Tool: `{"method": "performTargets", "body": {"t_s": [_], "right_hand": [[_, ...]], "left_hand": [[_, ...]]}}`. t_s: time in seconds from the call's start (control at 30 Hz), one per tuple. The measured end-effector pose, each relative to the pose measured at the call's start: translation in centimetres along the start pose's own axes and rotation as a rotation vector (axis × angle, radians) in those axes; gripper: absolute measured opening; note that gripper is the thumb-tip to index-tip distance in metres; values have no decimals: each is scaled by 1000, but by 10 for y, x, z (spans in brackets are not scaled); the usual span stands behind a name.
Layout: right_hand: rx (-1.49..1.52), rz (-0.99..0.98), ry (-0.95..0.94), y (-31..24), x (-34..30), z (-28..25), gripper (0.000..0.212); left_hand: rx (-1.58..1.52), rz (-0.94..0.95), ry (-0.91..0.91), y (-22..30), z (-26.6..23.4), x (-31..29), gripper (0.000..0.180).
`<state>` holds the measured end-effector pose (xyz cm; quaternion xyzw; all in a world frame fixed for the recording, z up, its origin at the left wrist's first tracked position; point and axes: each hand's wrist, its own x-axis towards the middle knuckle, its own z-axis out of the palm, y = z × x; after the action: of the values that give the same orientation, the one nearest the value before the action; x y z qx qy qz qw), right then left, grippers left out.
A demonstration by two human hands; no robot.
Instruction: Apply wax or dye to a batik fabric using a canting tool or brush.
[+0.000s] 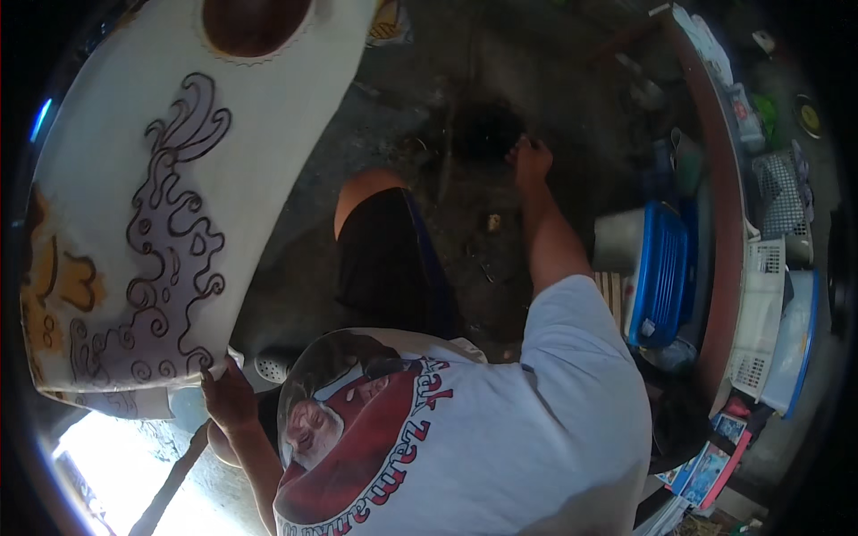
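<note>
A large pale batik cloth (259,179) hangs at the left, painted with a purple swirling pattern in dark outlines, an orange figure by its outer edge and a dark red-brown round shape at the top. My left hand (230,397) pinches the cloth's lower edge near its corner. Out ahead to the right, my right hand (534,163) has its fingers curled beside a dark round patch (487,129) that is too dim to make out. Whatever those fingers may hold is too small and dark to name.
A blue plastic basket (660,272) stands at the right, by the reddish-brown edge of a table (726,223). White baskets (758,326) and a green item (766,116) lie on it. My bent knee (368,192) is beside the cloth. A grey perforated clog (272,368) shows below.
</note>
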<state>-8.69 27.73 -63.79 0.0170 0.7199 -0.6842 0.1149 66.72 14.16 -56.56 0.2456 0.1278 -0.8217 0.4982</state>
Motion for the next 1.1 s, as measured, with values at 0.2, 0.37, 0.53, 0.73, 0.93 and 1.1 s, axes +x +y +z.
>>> {"method": "performTargets", "body": {"t_s": [0.2,0.37,0.53,0.73,0.93,1.1], "right_hand": [[-136,172,36,29,32,-22,22],[-185,274,-6,58,52,-19,31],[-252,328,18,60,54,-5,27],[-207,347,88,63,63,4,29],[-262,384,116,68,71,6,29],[-408,376,116,77,84,-2,25]], "left_hand": [[637,89,-10,-11,27,-9,38],[658,279,82,-68,81,-15,39],[553,123,276,-62,87,-21,46],[533,156,397,-55,83,-24,42],[818,311,421,-78,95,-24,46],[889,274,324,-30,51,-24,49]]}}
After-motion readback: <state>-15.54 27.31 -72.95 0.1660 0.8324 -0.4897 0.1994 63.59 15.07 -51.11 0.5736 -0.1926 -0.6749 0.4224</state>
